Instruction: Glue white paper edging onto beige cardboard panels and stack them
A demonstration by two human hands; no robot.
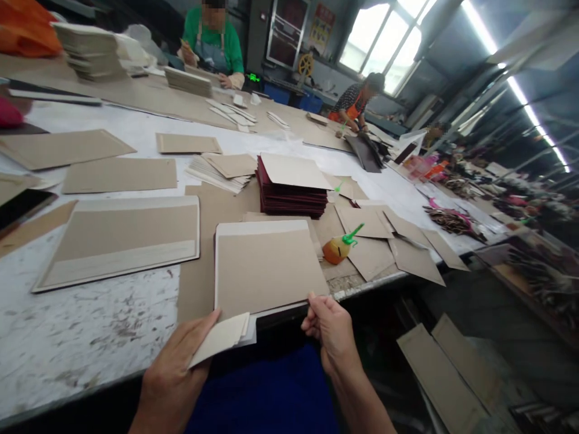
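Observation:
My left hand grips a thin stack of cream paper strips at the table's near edge. My right hand pinches the near right corner of a brown cardboard panel with pale folded borders, which lies flat on the table in front of me. A stack of dark red covers topped by a brown card sits just beyond it. An orange glue bottle with a green nozzle lies on its side to the panel's right.
A larger bordered panel lies at the left on the stained white table. Loose brown cards spread at the right, more stacks at the back. Two other people work at the far side. Cardboard pieces lie on the floor.

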